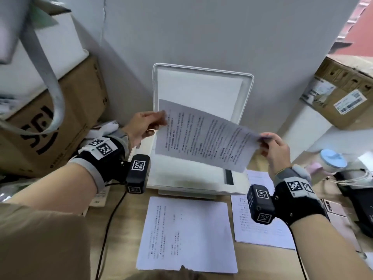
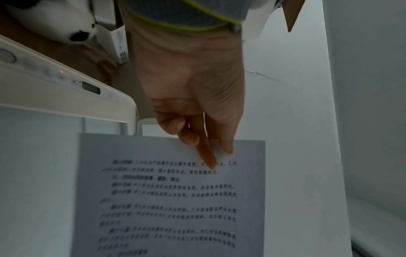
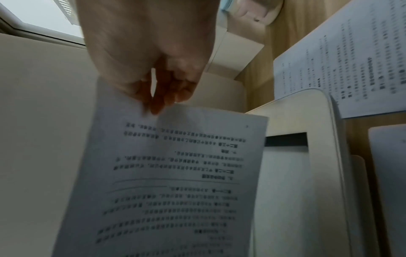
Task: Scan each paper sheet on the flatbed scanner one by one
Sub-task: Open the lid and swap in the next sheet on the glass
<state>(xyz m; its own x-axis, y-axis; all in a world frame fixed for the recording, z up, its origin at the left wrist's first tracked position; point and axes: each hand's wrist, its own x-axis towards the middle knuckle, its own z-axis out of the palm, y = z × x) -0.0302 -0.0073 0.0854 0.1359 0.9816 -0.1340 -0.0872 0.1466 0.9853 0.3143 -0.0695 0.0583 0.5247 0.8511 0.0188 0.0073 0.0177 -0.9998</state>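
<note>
A printed paper sheet [image 1: 203,136] hangs in the air over the white flatbed scanner [image 1: 187,178], whose lid [image 1: 201,87] stands raised against the wall. My left hand [image 1: 147,124] pinches the sheet's left edge, and my right hand [image 1: 270,144] pinches its right edge. In the left wrist view the fingers [image 2: 206,153] lie on the sheet [image 2: 171,200] beside the scanner's button panel [image 2: 66,81]. In the right wrist view the right hand [image 3: 153,97] grips the top of the sheet [image 3: 171,173]. The scanner glass is hidden under the sheet.
Two more printed sheets lie on the wooden desk: one [image 1: 187,233] in front of the scanner, one [image 1: 262,215] to its right. Cardboard boxes [image 1: 50,126] stack at the left, another box [image 1: 343,91] at the right. A black cable [image 1: 109,225] runs along the desk.
</note>
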